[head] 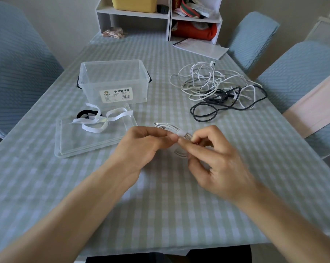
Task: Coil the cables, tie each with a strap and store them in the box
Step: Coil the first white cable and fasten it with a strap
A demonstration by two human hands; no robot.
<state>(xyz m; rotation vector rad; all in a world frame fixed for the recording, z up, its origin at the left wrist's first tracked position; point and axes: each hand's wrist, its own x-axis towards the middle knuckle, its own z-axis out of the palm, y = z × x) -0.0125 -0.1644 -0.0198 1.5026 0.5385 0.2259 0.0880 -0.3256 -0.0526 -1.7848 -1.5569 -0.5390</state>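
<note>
I am holding the coiled white cable point(171, 130) above the counter point(160, 205), left hand point(141, 147) pinching the bundle, right hand point(213, 158) pinching the strap point(181, 134); I should be pulling it snug before pressing it closed.

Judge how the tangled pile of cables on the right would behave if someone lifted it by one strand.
The cable pile would probably sag and trail, since its thin strands lie in loose, limp loops. White and black cables cross each other, so pulling one likely drags others along. It looks light for its spread and unlikely to roll.
</note>
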